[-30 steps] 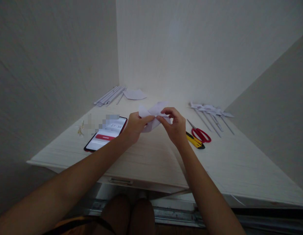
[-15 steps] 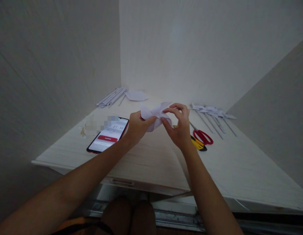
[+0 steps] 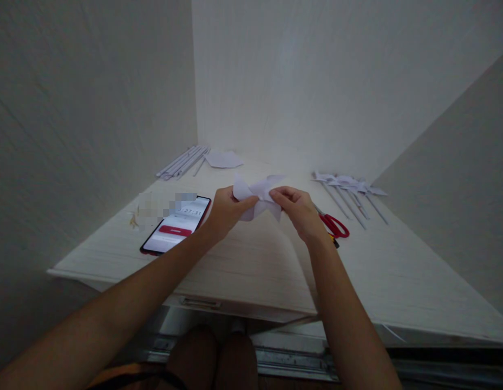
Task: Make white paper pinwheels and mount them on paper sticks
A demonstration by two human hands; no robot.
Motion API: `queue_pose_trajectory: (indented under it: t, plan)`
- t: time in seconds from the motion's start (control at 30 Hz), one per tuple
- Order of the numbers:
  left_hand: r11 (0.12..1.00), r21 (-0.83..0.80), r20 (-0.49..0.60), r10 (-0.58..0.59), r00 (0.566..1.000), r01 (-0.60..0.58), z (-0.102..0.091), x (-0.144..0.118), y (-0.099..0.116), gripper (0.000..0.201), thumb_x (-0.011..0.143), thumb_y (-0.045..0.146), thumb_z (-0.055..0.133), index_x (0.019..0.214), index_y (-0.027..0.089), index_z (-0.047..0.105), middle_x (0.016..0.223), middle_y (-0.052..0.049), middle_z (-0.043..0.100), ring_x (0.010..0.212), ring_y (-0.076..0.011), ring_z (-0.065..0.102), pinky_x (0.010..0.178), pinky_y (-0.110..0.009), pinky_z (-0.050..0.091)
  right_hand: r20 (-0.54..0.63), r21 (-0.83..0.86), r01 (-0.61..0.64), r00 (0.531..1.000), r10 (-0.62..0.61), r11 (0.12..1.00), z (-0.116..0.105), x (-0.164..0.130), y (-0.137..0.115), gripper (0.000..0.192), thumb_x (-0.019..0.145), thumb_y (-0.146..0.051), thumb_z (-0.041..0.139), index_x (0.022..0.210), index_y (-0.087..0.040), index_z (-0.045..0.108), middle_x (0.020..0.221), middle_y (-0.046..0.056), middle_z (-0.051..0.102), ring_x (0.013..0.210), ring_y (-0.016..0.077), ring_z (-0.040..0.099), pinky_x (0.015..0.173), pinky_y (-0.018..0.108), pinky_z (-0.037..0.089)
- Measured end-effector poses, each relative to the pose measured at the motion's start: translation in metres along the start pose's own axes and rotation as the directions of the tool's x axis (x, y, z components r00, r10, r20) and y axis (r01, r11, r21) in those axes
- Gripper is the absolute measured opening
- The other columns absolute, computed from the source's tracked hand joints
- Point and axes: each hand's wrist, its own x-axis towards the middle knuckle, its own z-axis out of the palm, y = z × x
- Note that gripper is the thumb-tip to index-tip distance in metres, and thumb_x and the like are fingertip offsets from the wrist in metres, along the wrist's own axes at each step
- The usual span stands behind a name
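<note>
A white paper pinwheel [image 3: 260, 190] with curled blades is held up over the table between both hands. My left hand [image 3: 230, 208] grips it from the left, thumb pressed near its centre and fingers behind the paper. On the other side, my right hand [image 3: 295, 208] pinches a blade between thumb and fingers. Red-handled scissors [image 3: 337, 225] lie just beyond my right wrist, and a yellow and black cutter [image 3: 333, 239] is mostly hidden by that wrist.
Several finished paper pinwheels on sticks [image 3: 348, 187] lie at the back right. Rolled paper sticks [image 3: 184, 162] and flat cut paper [image 3: 224, 159] rest at the back left. A phone [image 3: 176, 227] showing a timer lies by my left forearm. Walls enclose the tabletop [image 3: 243, 265].
My right hand has turned and its raised fingers have come down, closing on the pinwheel's right blade. My left hand keeps its hold. The view has shifted slightly.
</note>
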Motion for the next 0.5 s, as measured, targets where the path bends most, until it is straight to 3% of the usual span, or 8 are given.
queue_pose_trajectory:
  t: [0.27,0.5]
  plan:
    - [0.995,-0.079,0.060,-0.057,0.997,0.062,0.0006,-0.0011,0.0013,0.030,0.057,0.028,0.071,0.079,0.009,0.067,0.076,-0.006,0.067,0.066,-0.0152,0.059,0.063,-0.027,0.045,0.027,0.035,-0.008,1.000,0.007,0.999,-0.0011,0.0000,-0.0010,0.024,0.063,-0.038,0.067,0.072,-0.017,0.064,0.068,0.000,0.062,0.059,0.0093,0.052,0.058,0.024,0.039]
    - [0.990,-0.081,0.122,-0.102,0.987,0.112,0.0007,0.0003,-0.0022,0.029,0.054,0.028,0.074,0.077,0.010,0.068,0.075,-0.006,0.067,0.066,-0.0155,0.059,0.064,-0.028,0.044,-0.032,-0.013,0.055,0.998,-0.055,0.998,-0.0003,0.0002,0.0003,0.023,0.066,-0.039,0.063,0.064,-0.017,0.059,0.058,-0.002,0.054,0.051,0.0075,0.043,0.048,0.023,0.029]
